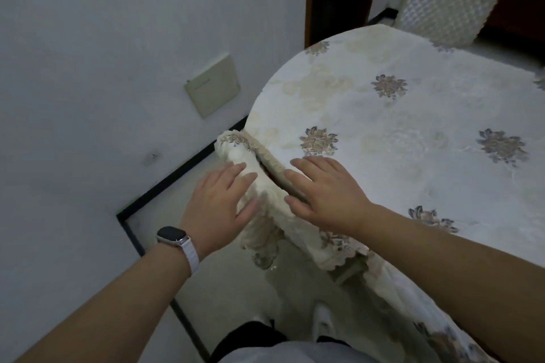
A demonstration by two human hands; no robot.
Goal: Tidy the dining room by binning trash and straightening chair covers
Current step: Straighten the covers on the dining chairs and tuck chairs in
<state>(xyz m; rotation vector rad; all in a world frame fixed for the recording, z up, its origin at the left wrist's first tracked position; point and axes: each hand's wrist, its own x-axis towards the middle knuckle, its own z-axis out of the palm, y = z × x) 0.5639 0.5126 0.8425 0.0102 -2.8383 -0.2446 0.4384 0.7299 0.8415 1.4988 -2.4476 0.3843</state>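
Head: chair cover (250, 162) under both hands.

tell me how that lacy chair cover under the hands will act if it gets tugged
The chair cover is probably floppy: it bunches into soft folds beneath the left hand. It looks light, its lace edge hanging loose. It may slip rather than stay put, so the right hand pressing flat likely helps.

Person, head-camera view: both forearms bare, no sleeves showing; a smartwatch (172, 236) with dark rounded-square face on a pale woven band sits at the wrist just behind the left hand (219, 200); right hand (326, 193) unadorned; pale shorts and a white shoe (323, 323) below the watch.
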